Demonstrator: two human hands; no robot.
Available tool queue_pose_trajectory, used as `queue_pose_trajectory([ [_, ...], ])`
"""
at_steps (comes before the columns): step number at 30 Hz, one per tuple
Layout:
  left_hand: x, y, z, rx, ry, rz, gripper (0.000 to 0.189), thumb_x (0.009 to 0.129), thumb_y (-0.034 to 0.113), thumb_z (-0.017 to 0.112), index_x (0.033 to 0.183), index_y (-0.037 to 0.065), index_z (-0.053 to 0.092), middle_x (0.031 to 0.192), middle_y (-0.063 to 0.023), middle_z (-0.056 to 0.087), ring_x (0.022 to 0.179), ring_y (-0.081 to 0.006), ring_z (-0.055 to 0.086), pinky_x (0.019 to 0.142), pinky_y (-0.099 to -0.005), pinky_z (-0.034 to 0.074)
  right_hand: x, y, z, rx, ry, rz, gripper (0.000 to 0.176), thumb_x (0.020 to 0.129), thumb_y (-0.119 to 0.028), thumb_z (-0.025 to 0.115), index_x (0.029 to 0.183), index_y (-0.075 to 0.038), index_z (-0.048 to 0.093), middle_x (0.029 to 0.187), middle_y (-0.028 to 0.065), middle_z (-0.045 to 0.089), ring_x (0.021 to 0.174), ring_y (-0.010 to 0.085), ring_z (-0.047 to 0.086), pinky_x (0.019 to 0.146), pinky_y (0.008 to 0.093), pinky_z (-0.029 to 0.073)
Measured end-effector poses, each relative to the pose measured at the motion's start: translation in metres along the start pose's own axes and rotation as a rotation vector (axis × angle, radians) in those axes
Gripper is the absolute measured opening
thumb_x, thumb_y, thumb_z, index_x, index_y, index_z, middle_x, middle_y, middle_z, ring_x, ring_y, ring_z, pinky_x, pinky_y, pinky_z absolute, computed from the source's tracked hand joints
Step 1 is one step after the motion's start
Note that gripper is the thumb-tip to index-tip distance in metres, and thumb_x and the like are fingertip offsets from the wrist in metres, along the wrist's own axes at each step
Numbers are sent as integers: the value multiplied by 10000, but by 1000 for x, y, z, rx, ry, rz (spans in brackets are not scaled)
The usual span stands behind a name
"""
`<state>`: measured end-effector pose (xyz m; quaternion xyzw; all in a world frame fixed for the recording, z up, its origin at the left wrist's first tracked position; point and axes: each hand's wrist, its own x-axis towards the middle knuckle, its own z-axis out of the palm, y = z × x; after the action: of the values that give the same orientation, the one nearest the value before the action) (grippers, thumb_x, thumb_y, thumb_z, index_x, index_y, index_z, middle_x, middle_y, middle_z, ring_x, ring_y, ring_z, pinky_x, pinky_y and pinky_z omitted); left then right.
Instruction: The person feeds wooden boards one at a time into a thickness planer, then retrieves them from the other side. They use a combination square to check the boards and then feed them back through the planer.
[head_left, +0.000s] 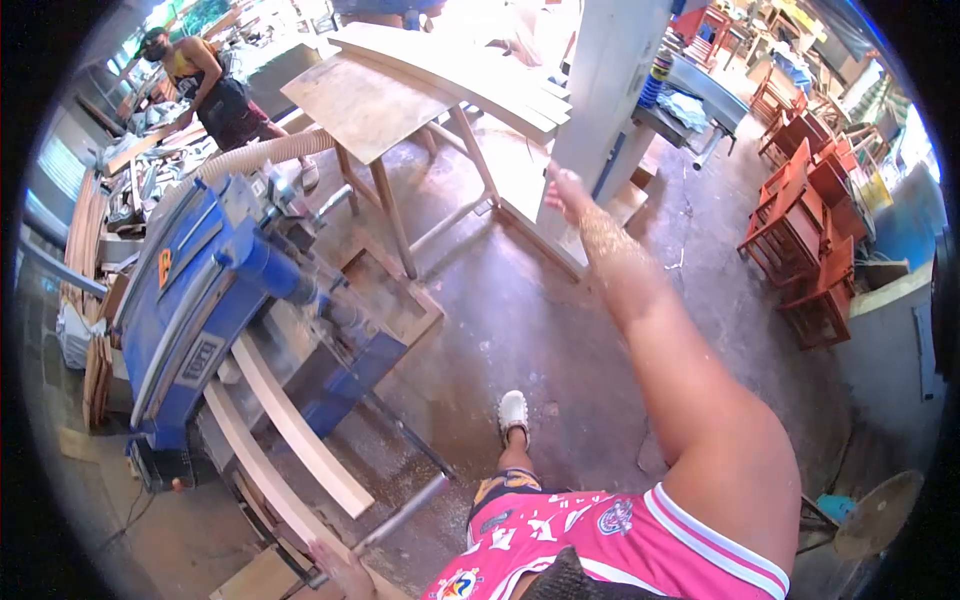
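My left hand (342, 572) lies over the near end of a curved wooden strip (258, 470), fingers stretched along it. That strip and a second curved strip (300, 430) beside it stick out of a blue planer-like machine (200, 290). My right arm reaches far forward, with the right hand (570, 194) beside a light pillar (612, 90). Its fingers look extended and slightly apart, with nothing visible in them. Just beyond it are the ends of several long curved boards (460, 75), stacked on a wooden worktable (365, 105).
Another person (205, 85) stands at the far left beside piled wood pieces. A ribbed hose (265, 155) runs from the machine. Red-brown wooden chairs (795, 215) crowd the right, and a round fan-like disc (878, 515) stands at lower right. A metal bar (405, 512) juts out near my left hand.
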<state>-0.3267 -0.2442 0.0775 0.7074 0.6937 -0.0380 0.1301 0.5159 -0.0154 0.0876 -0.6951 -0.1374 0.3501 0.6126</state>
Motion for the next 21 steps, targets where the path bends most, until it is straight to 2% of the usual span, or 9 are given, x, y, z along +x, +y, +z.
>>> queue_pose_trajectory([
  [4, 21, 2, -5, -75, 3, -42, 745, 942, 421, 423, 1463, -66, 208, 1521, -325, 115, 1421, -460, 82, 1173, -501, 89, 90, -46, 25, 245, 216, 127, 771, 874, -531, 618, 1389, -13, 370, 1294, 225, 433, 1107, 336, 506, 850, 437, 522],
  [7, 46, 26, -13, -50, -58, -159, 661, 1005, 319, 382, 1477, -63, 123, 1540, -294, 57, 1437, -428, 42, 1194, -450, 58, 129, -41, 39, 370, 267, 144, 579, 888, -378, 658, 1296, -11, 472, 1175, 217, 528, 954, 305, 582, 731, 384, 564],
  [9, 98, 111, -50, -412, 267, -170, 813, 927, 476, 540, 1480, -19, 207, 1505, -231, 268, 1421, -359, 206, 1161, -452, 146, 140, -34, 39, 462, 274, 122, 353, 890, -233, 669, 1133, 1, 566, 975, 152, 601, 727, 237, 606, 634, 345, 573],
  [10, 125, 154, -67, -387, 237, -12, 805, 931, 495, 522, 1476, -15, 223, 1493, -223, 290, 1410, -355, 224, 1155, -461, 149, 133, -29, 36, 459, 273, 124, 353, 890, -233, 669, 1133, 1, 566, 975, 152, 601, 727, 237, 606, 634, 345, 573],
  [13, 197, 285, -67, -603, 444, 591, 676, 949, 480, 484, 1411, 4, 357, 1477, -212, 325, 1375, -367, 290, 1141, -476, 186, 85, -8, 16, 466, -20, 118, 262, 875, -154, 675, 994, 54, 571, 914, 114, 596, 745, 228, 613, 623, 330, 564],
  [15, 229, 385, -77, -636, 317, 688, 641, 967, 469, 423, 1385, -16, 396, 1457, -190, 382, 1380, -341, 314, 1137, -424, 230, 23, 20, -8, 475, -230, 172, 192, 911, -127, 626, 965, 49, 574, 853, 88, 587, 737, 191, 595, 599, 328, 525],
  [16, 246, 429, -70, -781, 295, 807, 581, 959, 377, 481, 1385, -6, 385, 1451, -217, 372, 1361, -370, 334, 1126, -439, 248, -38, 12, -11, 499, -181, 215, 154, 901, -120, 625, 943, 19, 573, 810, 58, 565, 723, 174, 575, 632, 335, 510],
  [19, 300, 551, -28, -1526, -204, 665, 594, 987, 299, 455, 1440, -42, 279, 1478, -195, 333, 1381, -264, 323, 1117, -397, 270, -175, 31, -58, 344, -301, 302, 144, 847, -92, 599, 961, -28, 538, 853, 38, 538, 741, 153, 530, 669, 313, 470],
  [21, 323, 610, -23, -1630, -286, 334, 519, 978, 332, 520, 1349, -20, 434, 1404, -150, 437, 1281, -274, 452, 1049, -369, 387, -255, 50, -106, 290, -320, 401, 239, 843, -105, 605, 1052, -12, 538, 943, 67, 579, 856, 175, 579, 756, 335, 498],
])
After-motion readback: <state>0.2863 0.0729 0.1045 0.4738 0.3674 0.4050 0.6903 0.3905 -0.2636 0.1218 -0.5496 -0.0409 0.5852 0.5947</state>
